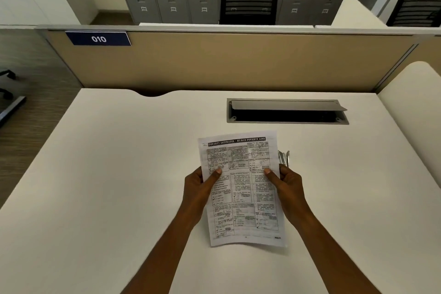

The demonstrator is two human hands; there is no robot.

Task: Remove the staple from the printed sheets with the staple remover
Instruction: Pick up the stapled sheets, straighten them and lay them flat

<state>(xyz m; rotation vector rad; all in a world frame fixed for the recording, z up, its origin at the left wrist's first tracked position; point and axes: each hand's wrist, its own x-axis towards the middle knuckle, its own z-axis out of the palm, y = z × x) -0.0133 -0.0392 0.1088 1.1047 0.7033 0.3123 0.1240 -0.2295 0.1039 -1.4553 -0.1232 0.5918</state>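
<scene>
Our left hand (199, 190) and right hand (290, 188) each pinch a side of the sheets (241, 198), remover (284, 159) just beyond the right one (staple unseen); letting go to reach it could let them sag.

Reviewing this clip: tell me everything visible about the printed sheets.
The printed sheets are white paper with dense black text in boxed columns, tick marks, faint grey watermarks and a dark headline band reading POVERTY ESTIMATES – HUMAN POVERTY LINE. They are held portrait, slightly tilted, over the desk. The left hand and right hand pinch the side edges, thumbs on the front. No staple can be made out.
</scene>
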